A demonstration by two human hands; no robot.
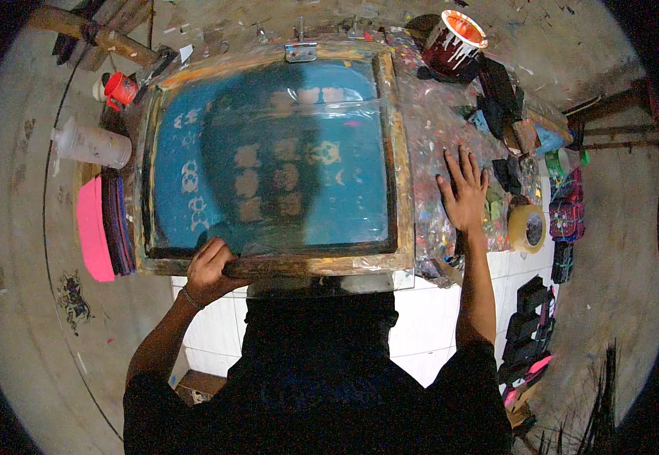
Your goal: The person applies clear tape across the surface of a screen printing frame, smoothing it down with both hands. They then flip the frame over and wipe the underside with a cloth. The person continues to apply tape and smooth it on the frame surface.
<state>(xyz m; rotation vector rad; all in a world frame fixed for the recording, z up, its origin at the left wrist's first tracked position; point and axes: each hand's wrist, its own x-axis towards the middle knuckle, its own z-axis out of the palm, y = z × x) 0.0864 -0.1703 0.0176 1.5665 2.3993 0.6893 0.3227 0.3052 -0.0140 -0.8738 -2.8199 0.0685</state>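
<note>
In front of me lies a screen printing frame (314, 265) of paint-stained wood, its blue mesh (269, 227) carrying pale stencil shapes. A metal hinge clamp (301, 51) holds its far edge. My left hand (209, 271) grips the near wooden bar left of the middle, fingers curled over it and thumb side hidden. To the right of the frame, my right hand (464, 189) rests flat, fingers spread, on the paint-spattered tabletop (432, 152). It holds nothing. A roll of clear tape (527, 228) is just right of my right wrist. My shadow falls across the mesh.
A paint-dripped bucket (454, 45) stands at the far right near dark cloths (500, 98). On the left are a red cup (120, 89), a whitish plastic container (94, 144) and a stack of pink and dark sheets (102, 227). Black pieces (525, 326) lie in a row at lower right.
</note>
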